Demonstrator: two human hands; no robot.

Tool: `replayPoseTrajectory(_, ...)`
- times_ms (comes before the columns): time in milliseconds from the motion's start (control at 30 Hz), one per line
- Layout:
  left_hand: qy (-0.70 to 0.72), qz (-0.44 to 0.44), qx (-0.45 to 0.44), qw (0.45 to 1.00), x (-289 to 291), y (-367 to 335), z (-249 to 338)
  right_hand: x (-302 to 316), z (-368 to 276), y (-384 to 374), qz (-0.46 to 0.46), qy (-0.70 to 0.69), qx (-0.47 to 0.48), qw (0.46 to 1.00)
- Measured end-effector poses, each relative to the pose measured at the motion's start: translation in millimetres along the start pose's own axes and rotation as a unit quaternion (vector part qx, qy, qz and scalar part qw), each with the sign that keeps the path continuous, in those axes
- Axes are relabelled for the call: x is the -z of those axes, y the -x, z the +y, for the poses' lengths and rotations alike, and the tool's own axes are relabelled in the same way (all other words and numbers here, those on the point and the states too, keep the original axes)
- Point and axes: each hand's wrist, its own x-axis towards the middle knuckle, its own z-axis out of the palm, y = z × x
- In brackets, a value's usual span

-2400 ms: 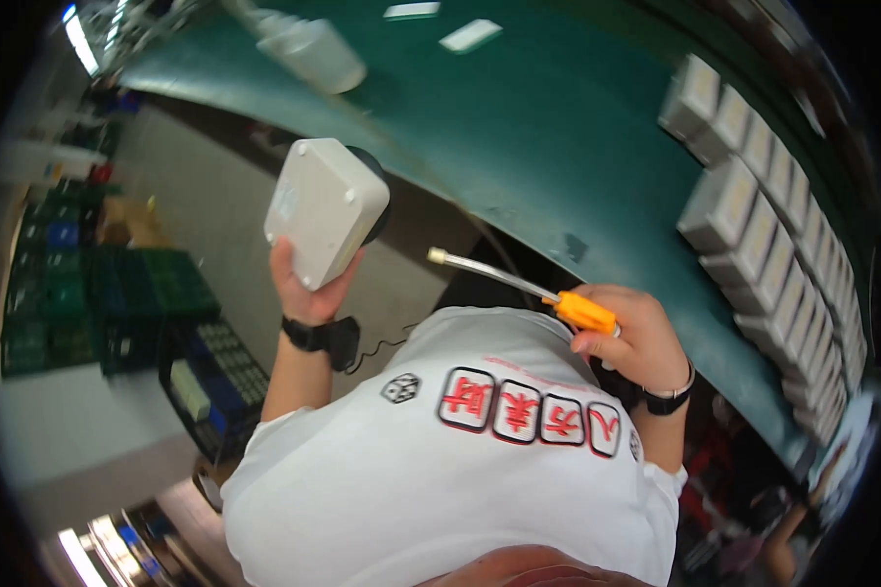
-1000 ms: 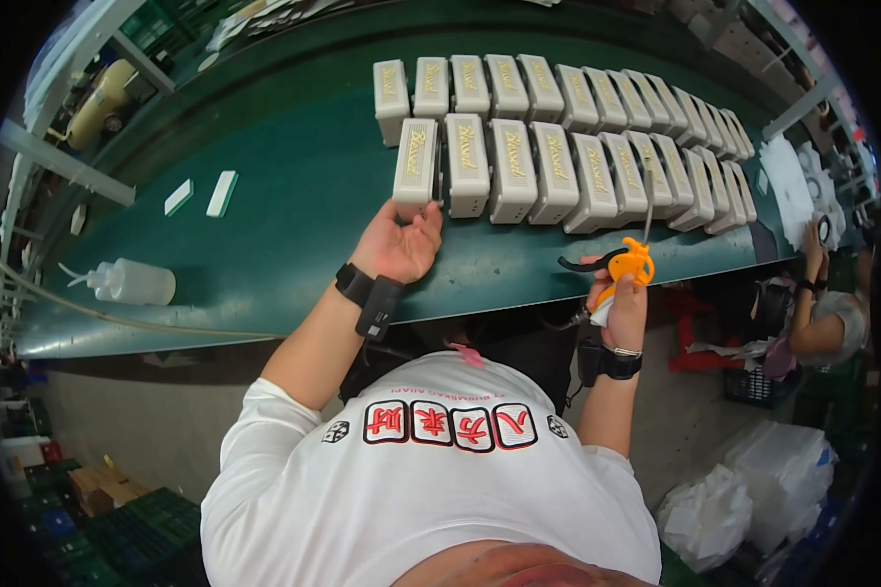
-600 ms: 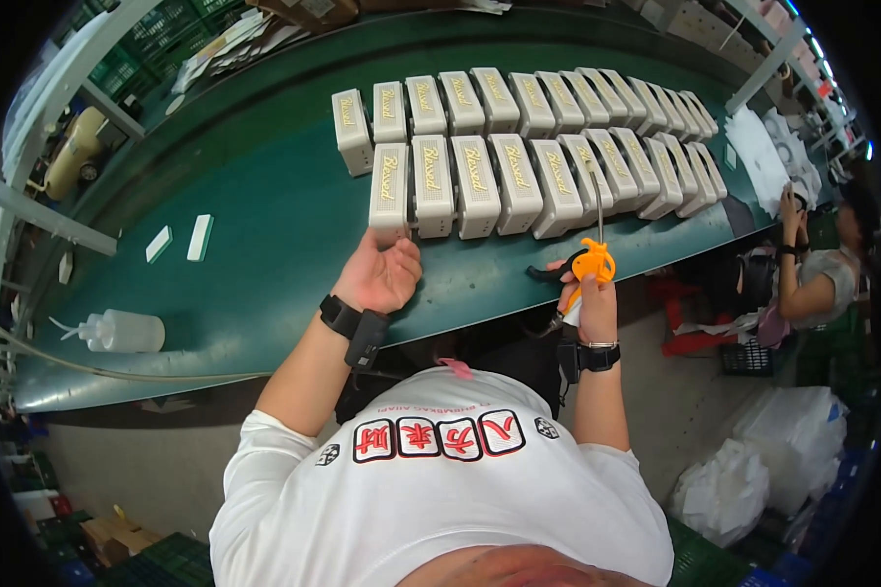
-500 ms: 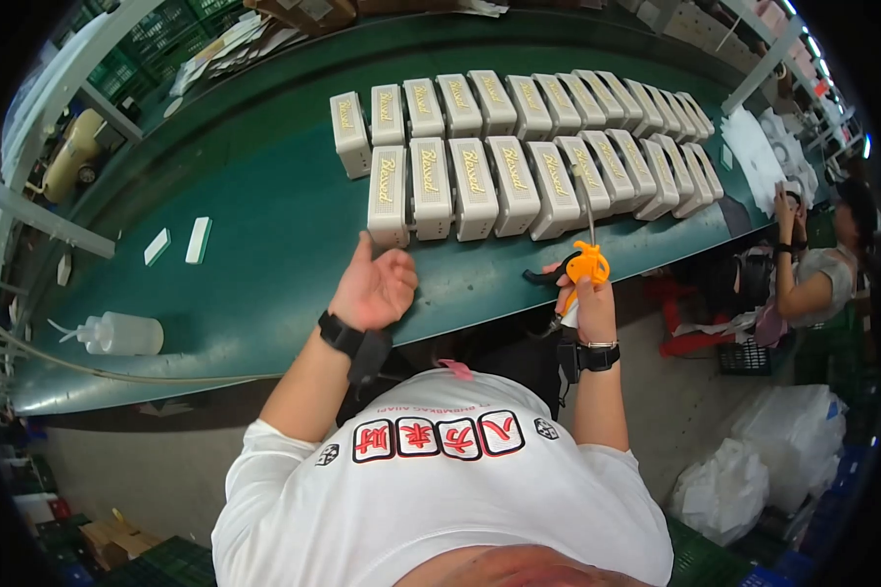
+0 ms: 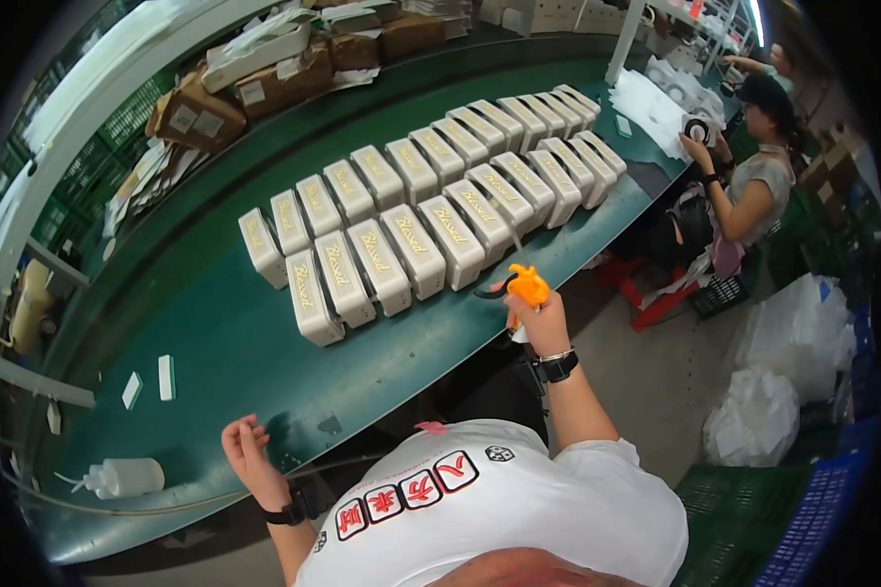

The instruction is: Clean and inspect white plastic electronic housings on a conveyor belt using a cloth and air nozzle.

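Gripped in my right hand (image 5: pixel 546 325) is an orange air blow gun (image 5: pixel 530 284) with a black lever and a long thin nozzle. The nozzle points at the near row of cream-coloured boxy cases (image 5: pixel 413 252), close to a case in the middle of that row; whether it touches is unclear. These cases stand in two slanting rows, each with gold raised lettering on its upper face. My left hand (image 5: pixel 248 448) hovers by the bench's near edge at the left, fingers loosely bent and apart, holding nothing visible.
The green bench (image 5: pixel 215 391) carries two small white-and-green blocks (image 5: pixel 166 378) and a clear squeeze bottle (image 5: pixel 127 477) at the left. A hose (image 5: pixel 196 504) runs along the near edge. Cardboard boxes (image 5: pixel 201 112) are piled behind. A co-worker (image 5: pixel 749 186) handles something round at the far right.
My view has turned rightward. My left hand has left the near row's end case and moved left toward the bottle. My right hand keeps the blow gun at the near row.
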Motion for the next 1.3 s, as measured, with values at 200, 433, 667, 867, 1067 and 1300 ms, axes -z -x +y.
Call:
replayPoseTrajectory(200,-0.091,0.132,-0.116,0.98,30.7,-4.1,-17.6,0.4,11.3,0.0,0.005,0.023,-0.01,1.0)
replayPoseTrajectory(433,-0.279,0.193,-0.257,0.905,110.2,6.0,-49.3,1.7,13.2,1.1,-0.002,0.009,0.002,1.0)
replayPoseTrajectory(667,-0.542,0.192,-0.265,0.774,187.2,58.6,-73.9,4.9,16.1,-3.1,0.017,0.001,0.023,1.0)
replayPoseTrajectory(867,-0.616,-0.203,-0.07,0.758,238.8,110.9,-87.1,3.3,6.6,-12.3,0.009,0.011,0.017,1.0)
replayPoseTrajectory(1067,-0.724,-0.425,0.19,0.509,296.5,133.0,-83.9,1.9,28.2,-14.9,0.053,0.018,0.019,0.998)
replayPoseTrajectory(1300,-0.675,0.22,0.188,0.679,458.9,66.0,-39.2,18.7,51.1,-8.1,0.059,0.01,-0.001,0.998)
